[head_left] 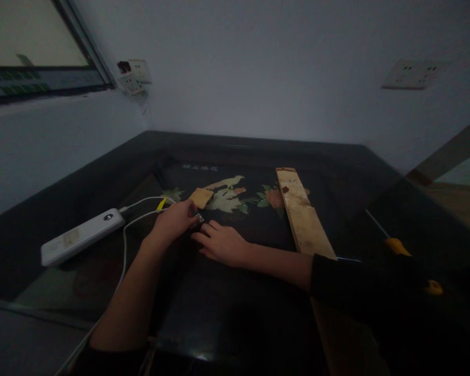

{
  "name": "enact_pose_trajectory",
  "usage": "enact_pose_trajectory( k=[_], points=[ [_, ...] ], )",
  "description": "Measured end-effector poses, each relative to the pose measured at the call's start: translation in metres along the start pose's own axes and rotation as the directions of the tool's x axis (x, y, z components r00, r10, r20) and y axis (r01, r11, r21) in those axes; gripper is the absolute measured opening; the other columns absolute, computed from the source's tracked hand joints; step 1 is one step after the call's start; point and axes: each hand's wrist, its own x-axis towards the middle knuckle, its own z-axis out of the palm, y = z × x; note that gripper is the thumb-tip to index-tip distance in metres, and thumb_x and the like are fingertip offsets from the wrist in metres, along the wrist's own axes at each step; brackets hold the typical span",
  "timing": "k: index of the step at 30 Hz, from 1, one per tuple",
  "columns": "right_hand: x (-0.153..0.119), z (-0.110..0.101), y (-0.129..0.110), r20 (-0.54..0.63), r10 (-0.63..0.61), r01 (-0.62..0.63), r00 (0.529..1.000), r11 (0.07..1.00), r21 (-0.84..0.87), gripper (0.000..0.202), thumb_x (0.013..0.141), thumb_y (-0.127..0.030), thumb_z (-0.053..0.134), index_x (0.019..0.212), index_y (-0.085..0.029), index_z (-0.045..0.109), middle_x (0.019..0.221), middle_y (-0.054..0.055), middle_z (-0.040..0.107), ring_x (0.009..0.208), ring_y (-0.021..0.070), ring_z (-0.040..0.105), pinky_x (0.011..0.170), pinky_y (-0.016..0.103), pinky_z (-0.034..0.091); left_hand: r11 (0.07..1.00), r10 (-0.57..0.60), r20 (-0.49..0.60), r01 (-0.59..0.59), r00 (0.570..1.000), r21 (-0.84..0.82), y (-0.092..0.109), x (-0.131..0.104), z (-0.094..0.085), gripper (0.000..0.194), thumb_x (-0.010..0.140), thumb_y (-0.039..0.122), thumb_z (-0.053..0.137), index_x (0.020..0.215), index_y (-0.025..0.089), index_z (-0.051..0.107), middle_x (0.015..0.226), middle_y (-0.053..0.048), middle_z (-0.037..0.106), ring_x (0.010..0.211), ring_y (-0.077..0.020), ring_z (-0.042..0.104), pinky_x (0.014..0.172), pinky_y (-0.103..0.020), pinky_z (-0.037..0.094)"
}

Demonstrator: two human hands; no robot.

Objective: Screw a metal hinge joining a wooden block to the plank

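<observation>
My left hand (176, 216) is closed in a pinch on a small shiny metal piece (198, 219) with dark holes; its exact kind is too small to make out. Just right of it, my right hand (221, 243) lies low over the black table, its fingers slightly apart and their tips close to the metal piece. Beyond the left fingertips sits a small tan square block (202, 197). A white cable (141, 215) with a yellow tag (161, 204) passes beside my left hand, and a white power bank (82, 236) lies to its left.
A long wooden board (303, 216) lies under my right forearm. Right of it is a screwdriver with a yellow handle (397, 247), and another yellow-ended item (434, 287) is partly in shadow. The dark tabletop (235, 151) meets a wall with sockets (414, 73).
</observation>
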Motion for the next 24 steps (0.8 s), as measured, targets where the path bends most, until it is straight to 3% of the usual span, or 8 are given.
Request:
enact_pose_trajectory(
  k=[10,19,24],
  points=[
    [-0.006,-0.007,0.004,0.004,0.109,-0.109,0.994,0.979,0.171,0.052,0.084,-0.039,0.058,0.128,-0.016,0.044,0.119,0.009,0.053,0.109,0.0229,0.044,0.088,0.037,0.049,0.998,0.060,-0.002,-0.060,0.998,-0.032,0.008,-0.003,-0.004,0.023,0.080,0.037,0.055,0.095,0.021,0.060,0.085,-0.004,0.068,0.077,-0.0203,0.063,0.059,-0.025,0.039],
    [0.005,-0.004,0.005,-0.011,0.206,-0.195,0.978,0.940,0.279,0.031,0.085,-0.038,0.057,0.109,-0.019,0.058,0.113,0.007,0.056,0.107,0.0198,0.047,0.088,0.032,0.044,0.993,0.073,0.007,-0.072,0.997,-0.092,0.009,-0.001,-0.003,0.023,0.079,0.036,0.055,0.093,0.019,0.061,0.082,-0.005,0.068,0.075,-0.0203,0.063,0.060,-0.025,0.040],
    [0.022,-0.003,0.008,0.004,0.227,-0.217,0.974,0.927,0.305,0.014,0.086,-0.030,0.056,0.090,-0.019,0.064,0.093,0.003,0.063,0.094,0.0159,0.052,0.080,0.028,0.041,0.992,0.077,0.008,-0.076,0.997,-0.102,0.006,0.002,-0.003,0.022,0.080,0.037,0.054,0.091,0.020,0.061,0.082,-0.005,0.067,0.076,-0.0207,0.063,0.063,-0.026,0.041]
  ],
)
